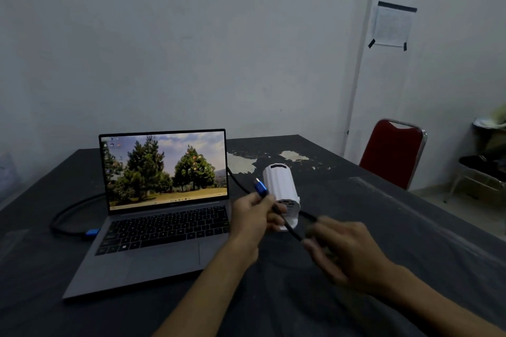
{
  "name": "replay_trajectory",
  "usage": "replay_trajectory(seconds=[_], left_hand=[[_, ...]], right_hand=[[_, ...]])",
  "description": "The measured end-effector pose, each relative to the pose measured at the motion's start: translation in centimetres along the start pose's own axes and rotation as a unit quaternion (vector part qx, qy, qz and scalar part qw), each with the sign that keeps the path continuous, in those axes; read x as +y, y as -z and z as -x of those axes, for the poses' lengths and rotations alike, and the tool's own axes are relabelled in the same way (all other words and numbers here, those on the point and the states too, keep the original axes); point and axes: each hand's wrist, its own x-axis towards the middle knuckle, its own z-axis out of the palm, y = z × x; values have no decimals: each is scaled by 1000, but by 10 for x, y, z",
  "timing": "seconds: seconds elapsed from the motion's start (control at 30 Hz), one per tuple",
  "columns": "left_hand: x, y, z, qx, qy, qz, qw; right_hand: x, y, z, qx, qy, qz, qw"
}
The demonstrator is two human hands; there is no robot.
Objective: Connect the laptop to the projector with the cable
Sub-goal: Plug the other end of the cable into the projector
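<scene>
An open grey laptop [161,213] with a tree wallpaper sits on the dark table [383,227] at the left. A blue plug [92,232] of the black cable [68,210] sits at the laptop's left side. The cable loops behind the screen and comes out at its right. My left hand [257,216] holds the cable's other blue plug [260,187], raised just left of the white projector [282,189]. The projector lies on its side on the table. My right hand [347,249], blurred, grips the black cable lower down, to the right of the projector.
A red chair [393,153] stands past the table's right edge. Further right is a rack [487,161] with dark items. A pale worn patch [246,161] marks the tabletop behind the projector. The wall is close behind the table.
</scene>
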Motion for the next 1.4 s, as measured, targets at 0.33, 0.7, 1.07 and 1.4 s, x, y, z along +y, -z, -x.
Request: replay_trajectory(seconds=[0.33, 0.7, 1.07, 1.4], left_hand=[[-29, 2, 15, -83, -4, -150, 985], [-44, 4, 4, -90, 8, -289, 953], [-25, 14, -8, 8, -118, -520, 846], [1, -7, -51, -177, -141, -619, 752]], right_hand=[[-16, -54, -46, 10, -469, -330, 819], [-12, -80, -34, 14, -516, -577, 633], [-5, -86, -41, 99, -563, -471, 672], [8, -87, -42, 85, -585, -433, 680]])
